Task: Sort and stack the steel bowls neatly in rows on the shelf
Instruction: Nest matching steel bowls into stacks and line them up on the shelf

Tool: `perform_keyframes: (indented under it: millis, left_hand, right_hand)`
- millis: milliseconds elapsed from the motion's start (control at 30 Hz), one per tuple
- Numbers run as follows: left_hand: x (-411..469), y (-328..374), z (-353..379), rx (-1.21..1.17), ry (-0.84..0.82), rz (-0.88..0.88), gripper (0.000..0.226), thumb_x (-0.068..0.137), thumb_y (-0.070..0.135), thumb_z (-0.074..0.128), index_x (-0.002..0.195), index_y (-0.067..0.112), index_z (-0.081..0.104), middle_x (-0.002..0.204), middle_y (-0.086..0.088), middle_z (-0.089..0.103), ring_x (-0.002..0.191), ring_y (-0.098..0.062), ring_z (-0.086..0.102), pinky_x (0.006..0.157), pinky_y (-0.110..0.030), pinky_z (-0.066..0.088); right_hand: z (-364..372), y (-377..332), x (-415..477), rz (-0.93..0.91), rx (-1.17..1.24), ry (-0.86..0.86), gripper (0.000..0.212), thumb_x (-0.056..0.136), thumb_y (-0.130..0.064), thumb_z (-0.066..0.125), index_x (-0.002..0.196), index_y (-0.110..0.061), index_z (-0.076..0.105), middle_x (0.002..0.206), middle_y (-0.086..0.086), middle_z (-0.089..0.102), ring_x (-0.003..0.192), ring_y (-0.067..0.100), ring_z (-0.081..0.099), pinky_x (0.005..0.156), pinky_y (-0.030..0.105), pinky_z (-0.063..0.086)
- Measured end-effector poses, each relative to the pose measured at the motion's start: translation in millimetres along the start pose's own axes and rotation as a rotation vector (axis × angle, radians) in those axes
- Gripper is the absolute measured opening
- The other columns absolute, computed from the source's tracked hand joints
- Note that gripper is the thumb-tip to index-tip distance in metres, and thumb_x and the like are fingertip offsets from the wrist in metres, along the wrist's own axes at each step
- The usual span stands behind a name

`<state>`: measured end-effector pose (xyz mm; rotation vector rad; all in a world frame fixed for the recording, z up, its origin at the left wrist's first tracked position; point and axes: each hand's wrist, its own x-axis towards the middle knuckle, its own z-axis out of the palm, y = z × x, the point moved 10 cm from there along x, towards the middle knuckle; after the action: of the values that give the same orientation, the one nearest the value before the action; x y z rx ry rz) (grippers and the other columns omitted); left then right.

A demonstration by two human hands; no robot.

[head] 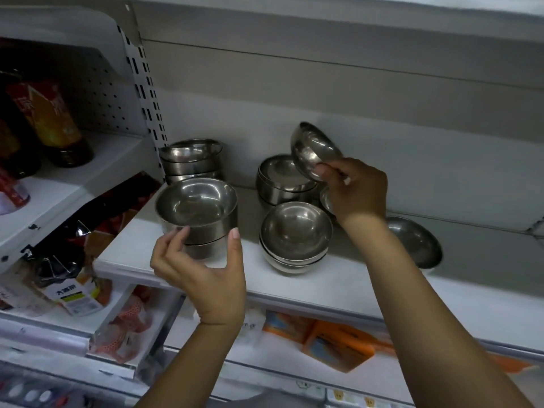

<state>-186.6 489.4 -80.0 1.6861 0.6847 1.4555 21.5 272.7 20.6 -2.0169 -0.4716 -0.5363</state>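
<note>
The steel bowls (282,181) are round, smooth-walled and shiny, with dull grey reflections inside, and all are on or just above the white shelf (353,287). Four stacks are counted: a far-left stack (191,160) beside the slotted upright, a near-left stack (197,213) in front of it, a far-middle stack (276,195) and a near-middle stack (295,240); the number of bowls in each cannot be told with certainty. Three single bowls are also counted. A tilted bowl (315,148) is pinched at its rim by the right hand (356,189) and held above the far-middle stack, with its opening turned down and to the left. A part-hidden bowl (326,198) is seen just behind that hand. A lone bowl (415,241) lies further right, past the forearm. The near-left stack is gripped by the left hand (203,275) from the near side, with curled fingers against its left wall and the thumb at its right wall.
</note>
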Motion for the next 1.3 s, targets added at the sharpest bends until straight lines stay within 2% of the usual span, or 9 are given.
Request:
perform_keyframes:
  millis: [67,167,233,333,567,800,967,1100,1300]
  left_hand:
    - [-9.7,9.0,9.3,0.007,-0.058,0.041,0.043,0.082,0.014,0.085,0.114,-0.002,0.06,0.124,-0.021,0.05,0.12,-0.038,0.047,0.108,-0.028,0.039]
    - [-19.5,25.7,25.9,-0.036,-0.161,0.083,0.027,0.089,0.017,0.079,0.108,0.006,0.063,0.114,-0.004,0.054,0.111,-0.034,0.053,0.1,-0.036,0.045]
    - [-25.7,32.9,39.0,-0.087,-0.227,0.069,0.022,0.092,0.021,0.075,0.109,0.014,0.063,0.11,0.007,0.055,0.106,-0.026,0.056,0.095,-0.027,0.046]
    - [-41.8,35.1,62.2,-0.114,-0.378,0.019,0.025,0.095,0.038,0.067,0.111,0.02,0.064,0.108,0.02,0.056,0.106,-0.017,0.057,0.094,-0.023,0.046]
    - [-66.1,36.3,80.7,0.025,-0.455,0.107,0.033,0.097,0.041,0.061,0.108,0.012,0.073,0.129,-0.004,0.061,0.127,-0.018,0.048,0.106,-0.053,0.042]
    - [-68.5,39.9,81.5,0.069,-0.45,0.133,0.033,0.1,0.04,0.056,0.11,0.012,0.071,0.128,-0.004,0.062,0.125,-0.021,0.05,0.106,-0.054,0.041]
    - [-69.3,47.8,80.9,0.065,-0.441,0.124,0.026,0.1,0.036,0.058,0.109,0.015,0.07,0.121,0.004,0.064,0.119,-0.015,0.051,0.105,-0.054,0.041]
    - [-65.7,52.5,84.2,0.049,-0.453,0.109,0.03,0.099,0.042,0.056,0.106,0.016,0.07,0.111,0.012,0.062,0.112,-0.013,0.053,0.101,-0.058,0.043]
    - [-63.6,50.3,80.2,0.05,-0.438,0.136,0.023,0.1,0.039,0.057,0.097,0.019,0.069,0.101,0.014,0.063,0.104,-0.01,0.052,0.096,-0.058,0.045]
  right_hand:
    - [-22.0,10.0,-14.1,0.026,0.001,0.013,0.008,0.091,-0.023,0.072,0.094,-0.026,0.079,0.098,0.004,0.074,0.089,0.018,0.066,0.077,0.008,0.042]
    - [-55.0,18.3,-45.9,-0.019,0.021,0.049,0.016,0.09,-0.018,0.074,0.091,-0.034,0.075,0.096,0.003,0.071,0.088,0.017,0.066,0.081,0.019,0.049]
    - [-69.9,22.9,-66.2,-0.049,0.011,0.06,0.025,0.088,-0.012,0.075,0.092,-0.036,0.073,0.092,-0.007,0.069,0.086,0.004,0.063,0.079,0.009,0.044]
    - [-81.0,22.1,-92.6,-0.172,-0.029,0.078,0.015,0.087,-0.005,0.075,0.095,-0.017,0.079,0.092,-0.014,0.067,0.086,0.003,0.063,0.084,0.012,0.045]
    - [-86.5,37.3,-141.7,-0.176,0.07,0.044,0.017,0.085,0.001,0.076,0.093,-0.014,0.078,0.092,-0.011,0.07,0.09,0.009,0.064,0.085,0.016,0.047]
    - [-86.6,65.3,-139.5,-0.244,-0.13,-0.035,0.016,0.085,0.003,0.076,0.087,-0.013,0.079,0.087,-0.008,0.072,0.084,0.014,0.059,0.081,0.025,0.048]
    - [-79.5,80.2,-137.5,-0.279,-0.182,-0.093,0.025,0.091,-0.024,0.057,0.085,-0.014,0.079,0.084,-0.005,0.074,0.083,0.015,0.055,0.076,0.034,0.048]
    - [-66.3,84.2,-132.9,-0.228,-0.196,-0.234,0.014,0.086,-0.029,0.069,0.091,-0.02,0.079,0.087,-0.01,0.074,0.091,0.014,0.054,0.082,0.039,0.048]
    - [-60.8,67.7,-106.1,-0.169,-0.027,-0.339,0.026,0.084,-0.036,0.077,0.104,-0.019,0.079,0.099,-0.015,0.07,0.093,0.0,0.054,0.083,0.021,0.046]
